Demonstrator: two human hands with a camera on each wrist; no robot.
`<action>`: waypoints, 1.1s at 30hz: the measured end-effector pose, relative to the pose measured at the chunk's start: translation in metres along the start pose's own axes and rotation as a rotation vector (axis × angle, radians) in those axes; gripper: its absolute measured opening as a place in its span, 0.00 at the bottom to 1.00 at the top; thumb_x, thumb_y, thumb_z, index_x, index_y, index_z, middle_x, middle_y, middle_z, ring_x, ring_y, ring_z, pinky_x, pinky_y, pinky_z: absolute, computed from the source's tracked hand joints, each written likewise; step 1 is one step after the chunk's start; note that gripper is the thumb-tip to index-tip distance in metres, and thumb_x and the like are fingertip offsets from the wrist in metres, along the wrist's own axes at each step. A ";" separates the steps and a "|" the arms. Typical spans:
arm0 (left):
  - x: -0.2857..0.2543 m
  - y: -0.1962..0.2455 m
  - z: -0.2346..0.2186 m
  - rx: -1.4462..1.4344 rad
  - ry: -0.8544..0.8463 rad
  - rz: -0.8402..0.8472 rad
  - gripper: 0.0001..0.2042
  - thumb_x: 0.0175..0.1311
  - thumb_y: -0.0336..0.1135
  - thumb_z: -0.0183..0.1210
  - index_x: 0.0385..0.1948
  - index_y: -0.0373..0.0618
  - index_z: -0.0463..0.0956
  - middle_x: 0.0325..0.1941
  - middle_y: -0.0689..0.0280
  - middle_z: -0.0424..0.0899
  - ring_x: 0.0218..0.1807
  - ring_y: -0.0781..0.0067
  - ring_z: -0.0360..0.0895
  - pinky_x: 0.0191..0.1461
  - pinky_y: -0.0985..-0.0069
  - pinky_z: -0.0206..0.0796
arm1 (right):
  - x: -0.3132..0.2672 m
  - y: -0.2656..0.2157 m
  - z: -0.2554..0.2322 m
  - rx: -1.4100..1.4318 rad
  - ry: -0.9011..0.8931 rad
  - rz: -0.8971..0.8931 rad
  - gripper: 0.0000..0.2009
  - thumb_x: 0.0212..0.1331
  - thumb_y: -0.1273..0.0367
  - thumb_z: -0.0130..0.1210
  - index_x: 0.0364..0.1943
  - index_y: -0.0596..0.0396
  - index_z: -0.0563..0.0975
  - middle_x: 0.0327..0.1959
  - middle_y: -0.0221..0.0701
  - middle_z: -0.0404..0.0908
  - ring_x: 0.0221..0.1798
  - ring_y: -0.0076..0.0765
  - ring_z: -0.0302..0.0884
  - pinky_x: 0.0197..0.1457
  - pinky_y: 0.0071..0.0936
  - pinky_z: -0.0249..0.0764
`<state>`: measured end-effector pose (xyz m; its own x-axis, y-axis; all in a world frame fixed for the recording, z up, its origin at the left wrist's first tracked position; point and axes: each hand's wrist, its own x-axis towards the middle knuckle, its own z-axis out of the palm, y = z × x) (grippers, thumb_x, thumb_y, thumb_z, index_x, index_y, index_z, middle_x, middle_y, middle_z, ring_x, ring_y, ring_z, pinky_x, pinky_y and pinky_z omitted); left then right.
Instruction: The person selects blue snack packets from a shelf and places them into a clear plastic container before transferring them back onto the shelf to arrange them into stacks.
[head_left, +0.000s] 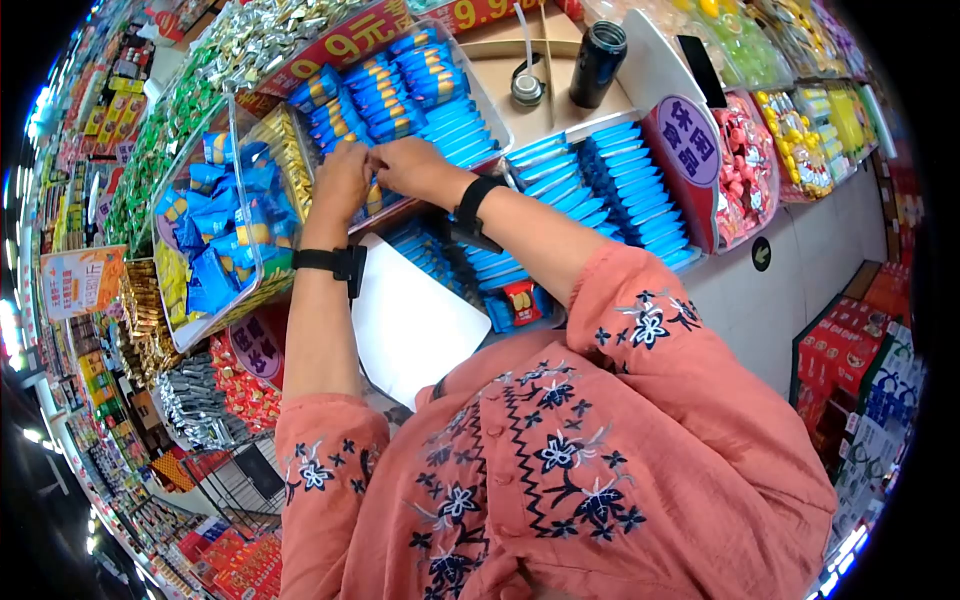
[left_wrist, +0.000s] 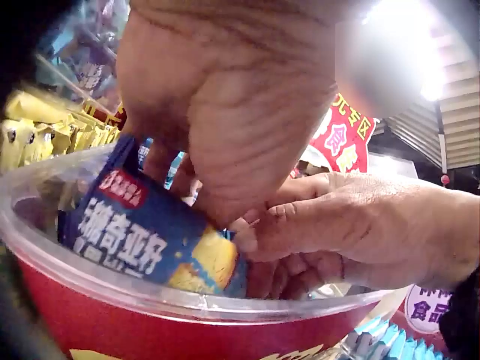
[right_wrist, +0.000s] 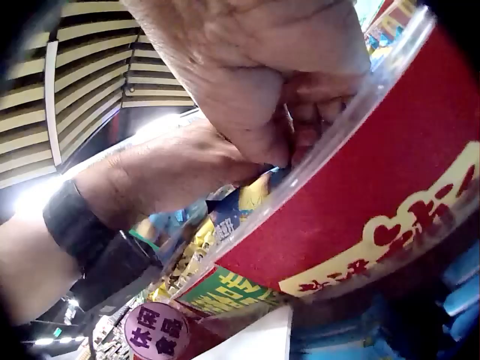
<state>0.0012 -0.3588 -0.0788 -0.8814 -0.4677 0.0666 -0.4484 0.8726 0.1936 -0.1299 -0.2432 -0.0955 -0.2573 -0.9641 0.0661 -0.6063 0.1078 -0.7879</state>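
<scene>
Both hands meet at the front rim of a clear plastic bin point(left_wrist: 300, 306) with a red front. My left hand point(head_left: 343, 182) holds a blue snack packet point(left_wrist: 142, 236) printed with white characters and a yellow cake picture; its fingers go behind the packet. With curled thumb and fingers, my right hand point(head_left: 412, 168) pinches the packet's end beside the left thumb. In the right wrist view, the right hand point(right_wrist: 262, 82) hides most of the packet. More blue packets point(head_left: 375, 95) stand in rows in the bin beyond the hands.
A bin of loose blue packets point(head_left: 225, 235) stands at left. Nearer me, blue packets point(head_left: 630, 190) fill another compartment, with a white sheet point(head_left: 410, 320) beside it. A dark bottle point(head_left: 600, 65) and its straw lid point(head_left: 527, 88) sit on the tan shelf, near a phone point(head_left: 700, 70).
</scene>
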 end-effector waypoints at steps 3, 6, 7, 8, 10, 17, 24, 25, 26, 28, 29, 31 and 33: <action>0.007 0.008 -0.009 -0.214 0.018 -0.081 0.08 0.67 0.36 0.55 0.38 0.42 0.76 0.41 0.50 0.80 0.44 0.45 0.79 0.47 0.55 0.70 | 0.000 -0.006 -0.022 -0.029 0.095 -0.076 0.08 0.58 0.64 0.55 0.38 0.47 0.83 0.37 0.41 0.85 0.43 0.56 0.83 0.44 0.51 0.78; 0.009 0.020 -0.024 -0.460 -0.014 -0.185 0.08 0.69 0.34 0.56 0.41 0.38 0.76 0.41 0.53 0.82 0.43 0.57 0.80 0.49 0.65 0.70 | 0.006 0.004 -0.035 -0.107 0.103 -0.058 0.06 0.56 0.64 0.56 0.34 0.47 0.81 0.34 0.40 0.84 0.41 0.55 0.82 0.40 0.52 0.76; 0.010 0.012 -0.018 -0.449 0.009 -0.117 0.10 0.69 0.34 0.55 0.45 0.39 0.76 0.42 0.53 0.83 0.46 0.54 0.81 0.51 0.65 0.71 | 0.005 0.007 -0.040 -0.128 0.091 -0.072 0.06 0.56 0.65 0.57 0.35 0.47 0.81 0.34 0.39 0.84 0.41 0.54 0.82 0.40 0.51 0.76; 0.008 0.004 -0.012 -0.414 0.025 -0.127 0.11 0.67 0.34 0.56 0.47 0.39 0.76 0.44 0.52 0.83 0.48 0.52 0.81 0.54 0.64 0.71 | 0.002 0.011 -0.045 -0.132 0.051 -0.062 0.06 0.56 0.65 0.57 0.35 0.47 0.80 0.34 0.39 0.84 0.41 0.54 0.82 0.40 0.50 0.76; 0.002 -0.008 -0.002 -0.326 0.014 -0.151 0.14 0.65 0.33 0.58 0.50 0.40 0.77 0.46 0.50 0.84 0.51 0.49 0.81 0.56 0.61 0.72 | -0.002 0.017 -0.049 -0.153 -0.002 -0.040 0.05 0.55 0.66 0.59 0.34 0.48 0.80 0.34 0.39 0.85 0.41 0.54 0.82 0.40 0.50 0.76; -0.006 -0.011 0.004 0.027 -0.080 -0.166 0.16 0.63 0.34 0.60 0.52 0.43 0.78 0.50 0.50 0.84 0.53 0.50 0.80 0.57 0.55 0.71 | -0.009 0.032 -0.043 -0.152 -0.061 0.028 0.10 0.56 0.67 0.61 0.40 0.55 0.77 0.37 0.45 0.83 0.43 0.57 0.80 0.43 0.47 0.75; 0.004 0.006 0.001 0.052 -0.116 -0.223 0.14 0.62 0.35 0.57 0.48 0.46 0.78 0.53 0.54 0.82 0.54 0.47 0.79 0.57 0.53 0.71 | -0.009 0.038 -0.047 -0.050 -0.217 0.073 0.25 0.55 0.64 0.64 0.58 0.56 0.74 0.51 0.50 0.81 0.55 0.57 0.78 0.57 0.41 0.74; 0.004 0.004 0.002 -0.001 -0.128 -0.228 0.16 0.60 0.36 0.57 0.49 0.45 0.78 0.54 0.53 0.82 0.55 0.46 0.79 0.58 0.54 0.70 | -0.010 0.036 -0.049 -0.029 -0.238 0.090 0.27 0.54 0.63 0.65 0.59 0.57 0.74 0.53 0.51 0.81 0.57 0.57 0.78 0.59 0.42 0.74; 0.004 0.002 0.003 -0.054 -0.140 -0.233 0.17 0.59 0.37 0.58 0.50 0.44 0.78 0.54 0.51 0.82 0.55 0.45 0.79 0.60 0.54 0.69 | -0.009 0.034 -0.051 -0.009 -0.259 0.106 0.28 0.54 0.63 0.65 0.60 0.58 0.73 0.55 0.51 0.80 0.58 0.57 0.78 0.60 0.42 0.74; 0.002 0.004 -0.006 -0.141 -0.205 -0.242 0.23 0.56 0.40 0.60 0.54 0.42 0.76 0.56 0.48 0.81 0.58 0.43 0.77 0.63 0.56 0.68 | -0.009 0.034 -0.053 0.029 -0.282 0.126 0.30 0.54 0.62 0.66 0.61 0.58 0.73 0.57 0.51 0.79 0.60 0.56 0.77 0.62 0.42 0.73; -0.002 0.003 -0.012 -0.172 -0.260 -0.245 0.27 0.55 0.42 0.61 0.58 0.40 0.74 0.58 0.46 0.79 0.59 0.43 0.76 0.64 0.57 0.67 | -0.009 0.033 -0.053 0.048 -0.283 0.131 0.30 0.54 0.62 0.66 0.61 0.58 0.73 0.58 0.51 0.79 0.61 0.55 0.77 0.62 0.42 0.73; -0.006 0.002 -0.016 -0.221 -0.318 -0.253 0.35 0.52 0.45 0.63 0.64 0.38 0.69 0.62 0.42 0.76 0.63 0.43 0.75 0.67 0.59 0.65 | -0.007 0.036 -0.050 0.059 -0.288 0.124 0.30 0.55 0.62 0.65 0.62 0.58 0.72 0.59 0.50 0.78 0.61 0.54 0.76 0.62 0.41 0.72; -0.010 0.006 -0.015 -0.267 -0.323 -0.263 0.43 0.49 0.47 0.65 0.70 0.36 0.62 0.65 0.38 0.72 0.66 0.43 0.72 0.69 0.61 0.64 | -0.002 0.038 -0.047 0.036 -0.302 0.105 0.30 0.55 0.63 0.64 0.64 0.57 0.71 0.60 0.49 0.78 0.62 0.54 0.75 0.63 0.39 0.72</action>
<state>0.0097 -0.3514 -0.0636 -0.7632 -0.5631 -0.3169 -0.6456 0.6442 0.4102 -0.1878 -0.2258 -0.0972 -0.0790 -0.9771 -0.1974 -0.5602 0.2073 -0.8020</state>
